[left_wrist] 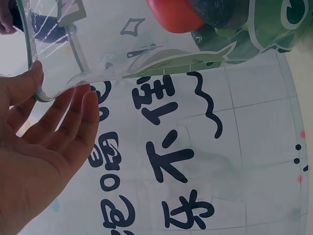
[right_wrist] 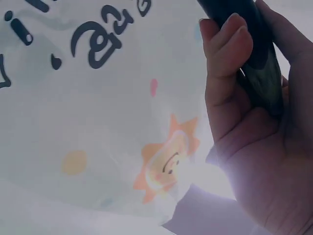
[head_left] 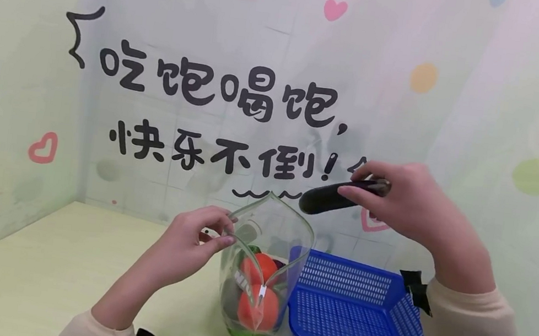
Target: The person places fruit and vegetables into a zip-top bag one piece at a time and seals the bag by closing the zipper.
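Note:
In the head view my left hand (head_left: 196, 243) pinches the rim of a clear zip bag (head_left: 292, 229) between thumb and fingers. The bag stands upright with its mouth spread apart. Inside it are red-orange round fruits (head_left: 261, 307), a dark rounded item and something green at the bottom. The left wrist view shows the thumb and fingers of the left hand (left_wrist: 54, 132) on the bag's edge (left_wrist: 44, 98). My right hand (head_left: 408, 200) grips a dark, long eggplant (head_left: 323, 198) by its greenish end, its rounded tip just above and right of the bag's mouth.
A blue plastic basket (head_left: 342, 315) with slotted walls stands right of the bag, on the pale table (head_left: 174, 301). Behind them rises a pale wall covering (head_left: 215, 34) with black lettering and coloured shapes.

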A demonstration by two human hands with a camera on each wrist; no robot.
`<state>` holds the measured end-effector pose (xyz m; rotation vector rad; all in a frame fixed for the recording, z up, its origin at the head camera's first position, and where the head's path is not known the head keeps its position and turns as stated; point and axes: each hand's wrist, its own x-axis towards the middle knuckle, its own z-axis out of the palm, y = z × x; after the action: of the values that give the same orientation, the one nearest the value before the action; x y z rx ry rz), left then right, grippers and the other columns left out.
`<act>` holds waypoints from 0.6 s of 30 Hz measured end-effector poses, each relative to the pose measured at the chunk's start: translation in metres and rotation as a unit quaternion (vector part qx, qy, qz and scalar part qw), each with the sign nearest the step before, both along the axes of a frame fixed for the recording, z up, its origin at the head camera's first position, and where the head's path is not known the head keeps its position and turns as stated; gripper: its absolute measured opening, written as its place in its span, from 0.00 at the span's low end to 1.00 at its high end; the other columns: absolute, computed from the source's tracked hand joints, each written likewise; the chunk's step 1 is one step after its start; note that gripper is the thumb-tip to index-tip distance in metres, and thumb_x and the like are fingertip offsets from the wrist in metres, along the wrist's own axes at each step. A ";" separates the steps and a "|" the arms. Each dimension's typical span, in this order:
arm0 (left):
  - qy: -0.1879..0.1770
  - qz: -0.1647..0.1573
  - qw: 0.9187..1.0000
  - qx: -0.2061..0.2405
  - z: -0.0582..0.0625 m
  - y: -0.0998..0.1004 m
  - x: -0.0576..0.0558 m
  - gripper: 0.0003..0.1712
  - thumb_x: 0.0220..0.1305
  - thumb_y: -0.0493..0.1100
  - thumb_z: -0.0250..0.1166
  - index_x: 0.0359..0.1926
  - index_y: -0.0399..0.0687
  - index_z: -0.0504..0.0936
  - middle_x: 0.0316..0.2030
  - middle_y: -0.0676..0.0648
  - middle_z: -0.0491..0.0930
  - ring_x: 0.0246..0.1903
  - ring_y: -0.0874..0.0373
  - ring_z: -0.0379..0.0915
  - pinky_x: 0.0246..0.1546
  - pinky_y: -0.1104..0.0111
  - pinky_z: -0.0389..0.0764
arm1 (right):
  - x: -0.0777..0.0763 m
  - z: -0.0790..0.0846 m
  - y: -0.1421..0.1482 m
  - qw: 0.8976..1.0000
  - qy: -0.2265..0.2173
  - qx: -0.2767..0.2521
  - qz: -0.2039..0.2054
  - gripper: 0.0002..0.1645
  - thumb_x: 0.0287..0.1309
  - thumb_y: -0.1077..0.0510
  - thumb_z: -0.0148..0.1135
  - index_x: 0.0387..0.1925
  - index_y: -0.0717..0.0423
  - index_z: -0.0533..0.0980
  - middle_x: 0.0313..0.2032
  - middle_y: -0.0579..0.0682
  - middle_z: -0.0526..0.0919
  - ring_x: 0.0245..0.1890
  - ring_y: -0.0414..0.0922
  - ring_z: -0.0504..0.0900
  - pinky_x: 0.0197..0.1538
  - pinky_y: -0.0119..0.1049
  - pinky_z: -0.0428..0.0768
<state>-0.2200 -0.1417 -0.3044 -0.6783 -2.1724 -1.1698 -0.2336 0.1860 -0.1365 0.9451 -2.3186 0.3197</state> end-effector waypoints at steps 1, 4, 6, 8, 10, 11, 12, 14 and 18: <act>0.000 -0.001 1.000 0.000 0.000 0.000 0.000 0.08 0.67 0.33 0.73 0.37 0.50 0.85 0.36 0.55 0.85 0.39 0.63 0.81 0.39 0.69 0.90 | 0.005 0.000 -0.002 0.999 0.028 -0.009 0.014 0.10 0.60 0.49 0.80 0.40 0.46 0.88 0.25 0.41 0.88 0.20 0.35 0.77 0.25 0.29 0.72; -0.001 0.000 1.000 -0.002 0.000 0.000 -0.001 0.08 0.66 0.32 0.73 0.37 0.49 0.85 0.36 0.55 0.85 0.39 0.63 0.81 0.40 0.69 0.90 | 0.017 -0.001 -0.008 0.996 0.072 -0.033 0.047 0.08 0.59 0.52 0.81 0.36 0.45 0.87 0.18 0.38 0.83 0.16 0.31 0.75 0.21 0.25 0.71; -0.001 0.000 1.000 -0.003 0.000 0.000 -0.001 0.07 0.66 0.32 0.73 0.38 0.49 0.85 0.36 0.54 0.85 0.39 0.63 0.81 0.40 0.69 0.90 | 0.023 -0.002 -0.016 0.995 0.073 -0.035 0.057 0.07 0.60 0.52 0.80 0.35 0.43 0.87 0.16 0.37 0.80 0.13 0.31 0.74 0.19 0.26 0.71; 0.000 0.000 1.000 -0.003 0.000 0.000 -0.001 0.08 0.66 0.32 0.73 0.38 0.49 0.85 0.36 0.54 0.85 0.39 0.63 0.81 0.40 0.69 0.90 | 0.027 -0.005 -0.027 0.998 0.037 -0.020 0.046 0.05 0.64 0.49 0.77 0.36 0.42 0.87 0.17 0.39 0.79 0.14 0.33 0.72 0.19 0.27 0.71; 0.001 -0.001 1.000 -0.003 0.000 0.000 -0.001 0.07 0.66 0.32 0.73 0.38 0.48 0.85 0.36 0.54 0.85 0.38 0.63 0.81 0.40 0.69 0.90 | 0.029 -0.011 -0.041 0.999 -0.023 0.013 0.022 0.06 0.67 0.45 0.74 0.38 0.40 0.87 0.20 0.40 0.79 0.16 0.36 0.71 0.21 0.30 0.72; 0.001 -0.001 1.000 -0.003 0.000 -0.001 0.000 0.07 0.66 0.32 0.73 0.38 0.48 0.85 0.36 0.54 0.84 0.38 0.63 0.81 0.40 0.69 0.90 | 0.028 -0.015 -0.048 0.998 -0.056 0.036 0.010 0.08 0.69 0.43 0.72 0.39 0.40 0.87 0.21 0.41 0.79 0.18 0.37 0.71 0.22 0.31 0.72; 0.001 -0.001 1.000 -0.002 0.000 -0.001 0.000 0.07 0.66 0.32 0.73 0.38 0.48 0.85 0.36 0.54 0.84 0.38 0.64 0.81 0.40 0.69 0.90 | 0.026 -0.019 -0.056 0.994 -0.088 0.060 0.003 0.10 0.70 0.42 0.70 0.40 0.40 0.86 0.23 0.41 0.80 0.20 0.38 0.72 0.24 0.31 0.72; 0.002 -0.002 1.000 -0.001 0.000 -0.001 0.001 0.07 0.66 0.32 0.73 0.38 0.48 0.85 0.36 0.54 0.84 0.38 0.64 0.81 0.40 0.68 0.91 | 0.020 -0.031 -0.071 0.982 -0.156 0.102 -0.006 0.12 0.73 0.42 0.66 0.43 0.42 0.85 0.26 0.41 0.82 0.23 0.38 0.75 0.28 0.32 0.76; 0.008 -0.006 1.000 0.003 0.000 0.000 0.002 0.07 0.66 0.32 0.73 0.38 0.49 0.85 0.37 0.55 0.85 0.39 0.64 0.81 0.40 0.68 0.91 | 0.001 -0.058 -0.098 0.960 -0.228 0.162 0.024 0.11 0.77 0.46 0.63 0.43 0.47 0.84 0.28 0.40 0.83 0.27 0.38 0.79 0.33 0.32 0.81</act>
<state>-0.2184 -0.1419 -0.3047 -0.6970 -2.1532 -1.1717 -0.2330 0.0882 -0.1941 1.1870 -2.8345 0.1944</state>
